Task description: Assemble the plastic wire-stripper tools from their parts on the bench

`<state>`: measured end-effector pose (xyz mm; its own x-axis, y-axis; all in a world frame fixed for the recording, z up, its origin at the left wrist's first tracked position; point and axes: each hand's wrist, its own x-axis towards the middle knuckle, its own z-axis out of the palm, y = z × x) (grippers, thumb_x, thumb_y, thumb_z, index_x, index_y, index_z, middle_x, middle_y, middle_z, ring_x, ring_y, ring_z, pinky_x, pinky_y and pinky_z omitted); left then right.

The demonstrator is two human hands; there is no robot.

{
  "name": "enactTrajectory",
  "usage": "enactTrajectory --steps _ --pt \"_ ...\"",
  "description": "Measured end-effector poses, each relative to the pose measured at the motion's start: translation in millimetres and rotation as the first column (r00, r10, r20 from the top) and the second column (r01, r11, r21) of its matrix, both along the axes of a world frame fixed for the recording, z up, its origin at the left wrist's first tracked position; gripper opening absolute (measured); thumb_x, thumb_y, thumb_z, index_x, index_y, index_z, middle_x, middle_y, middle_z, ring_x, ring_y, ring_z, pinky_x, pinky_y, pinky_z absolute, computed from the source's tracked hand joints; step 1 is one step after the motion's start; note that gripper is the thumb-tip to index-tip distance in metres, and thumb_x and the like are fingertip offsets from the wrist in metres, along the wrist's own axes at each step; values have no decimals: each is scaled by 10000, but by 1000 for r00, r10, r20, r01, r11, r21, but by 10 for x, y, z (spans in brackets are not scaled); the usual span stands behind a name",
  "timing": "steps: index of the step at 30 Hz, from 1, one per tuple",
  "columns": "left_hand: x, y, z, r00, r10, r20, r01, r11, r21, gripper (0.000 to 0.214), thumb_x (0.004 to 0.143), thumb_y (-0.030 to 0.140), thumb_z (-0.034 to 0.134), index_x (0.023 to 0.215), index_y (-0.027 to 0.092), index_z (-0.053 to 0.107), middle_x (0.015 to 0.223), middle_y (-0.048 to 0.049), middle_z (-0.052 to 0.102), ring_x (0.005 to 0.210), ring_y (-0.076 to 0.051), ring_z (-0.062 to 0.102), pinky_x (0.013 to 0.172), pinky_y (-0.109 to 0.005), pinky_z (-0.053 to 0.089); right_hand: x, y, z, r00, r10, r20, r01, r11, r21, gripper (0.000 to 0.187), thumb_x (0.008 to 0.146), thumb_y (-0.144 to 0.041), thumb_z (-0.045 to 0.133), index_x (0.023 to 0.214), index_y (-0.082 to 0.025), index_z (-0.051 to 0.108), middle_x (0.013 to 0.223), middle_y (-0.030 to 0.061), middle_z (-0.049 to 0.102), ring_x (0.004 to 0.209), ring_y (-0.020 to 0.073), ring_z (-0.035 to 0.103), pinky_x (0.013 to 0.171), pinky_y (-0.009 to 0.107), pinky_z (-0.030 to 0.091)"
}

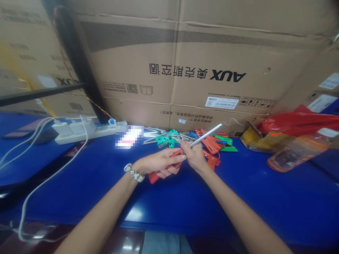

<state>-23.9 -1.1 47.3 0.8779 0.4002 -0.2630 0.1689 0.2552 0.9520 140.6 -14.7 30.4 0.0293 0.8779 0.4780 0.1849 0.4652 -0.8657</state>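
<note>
red handle (161, 169) in left hand (159, 163); rod (206, 135) in right hand (194, 154)

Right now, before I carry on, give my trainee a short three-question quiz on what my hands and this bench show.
1. True or false: the left hand holds a red plastic handle.
2. Pick one: the right hand grips A) a metal rod, B) a white cable, C) a paper cup.
3. Fill in: the plastic bottle lies on its ____ on the blue table.

Key: 1 true; 2 A; 3 side.
</note>
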Motion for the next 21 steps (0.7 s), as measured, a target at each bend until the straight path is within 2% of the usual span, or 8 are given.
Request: enactTrajectory --steps 3,6,9,11,12,14,17,21 --pt "21 -8 -9 1000 11 -2 -11 998 68 347 927 526 574 1101 258 438 581 97 389 379 -34 221 351 -159 171 8 20 -11 1000 -28 -12 27 1000 -10 461 818 -458 507 481 -227 293 480 -56 265 470 77 238 464 242 247" --pt "59 6 -48 993 116 13 -113 930 348 376 936 502 554 1186 232 480 618 76 453 408 -56 326 378 -187 257 7 63 -31 997 -76 -17 74 994 -76 436 811 -455 495 482 -227 322 471 -47 312 469 88 286 470 247 264" --pt "90 54 -120 972 214 95 -221 705 674 304 936 449 549 1082 183 569 711 17 557 531 -104 472 483 -240 382 -19 103 -66 994 -109 -29 103 982 -157 407 802 -444 497 493 -225 348 474 -41 359 480 101 339 487 250 294" --pt "96 84 -156 961 241 137 -250 543 801 232 936 404 553 973 178 590 767 -8 587 623 -131 518 570 -260 419 -40 114 -93 989 -136 -63 122 975 -185 390 796 -435 518 502 -220 377 485 -40 384 494 105 359 493 249 303" --pt "94 93 -164 959 249 139 -250 499 830 212 938 389 551 939 179 585 776 -12 590 643 -136 524 591 -262 424 -43 114 -102 987 -137 -90 117 974 -196 389 793 -436 538 507 -217 392 491 -41 393 499 105 364 491 247 302" --pt "76 98 -156 961 254 109 -231 524 820 208 948 388 537 916 184 559 751 -4 578 612 -127 518 560 -251 420 -18 105 -101 985 -91 -145 55 970 -236 400 787 -458 596 528 -212 417 496 -48 397 491 100 359 477 240 292" --pt "23 92 -116 966 257 20 -203 710 674 258 958 455 514 942 197 512 656 35 524 465 -90 448 413 -212 348 102 90 -26 956 -64 -285 -24 955 -295 409 768 -540 662 615 -214 469 509 -55 450 467 104 391 441 230 289" --pt "-8 91 -108 956 294 -26 -237 817 526 322 938 533 530 929 218 465 616 62 486 382 -57 377 322 -169 258 202 107 179 743 -153 -652 -50 958 -282 385 809 -597 619 833 -221 540 694 -5 626 638 154 584 553 250 457"
